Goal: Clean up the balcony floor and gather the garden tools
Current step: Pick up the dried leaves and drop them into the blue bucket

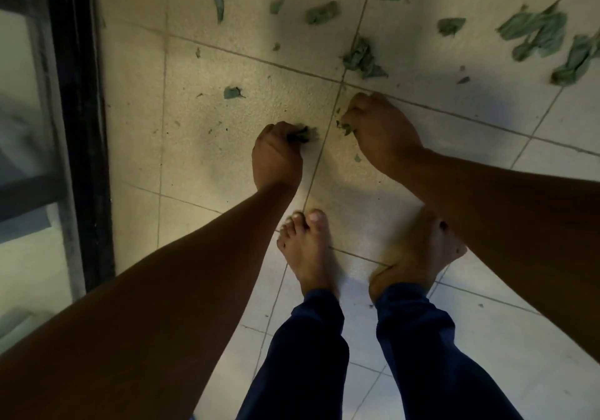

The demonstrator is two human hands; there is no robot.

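Scattered green leaves (535, 35) across the far tiles, thickest toward the upper right; one lone leaf (233, 92) lying apart on the left tile, well clear of the others. A crumpled clump (360, 59) just beyond the right hand, straddling a grout line.

Left hand (276, 156) low over the balcony floor (201, 147), fingers curled round a small dark wad of leaves (302, 134). Right hand (380, 131) likewise bent down at the tile joint, fingers closed on a few leaf scraps (345, 126). Bare feet (308, 251) planted close behind the hands, dark blue trouser legs (311, 354) below.

No garden tool to be made out anywhere. Fingertips of both hands hidden underneath; right foot partly covered by the right forearm. Far-right leaves cut by the frame edge and smeared by blur.

Pale speckled tiles with thin dark joints, fine crumbs of debris between the hands. Black door frame (84, 127) with glass panes along the left side.
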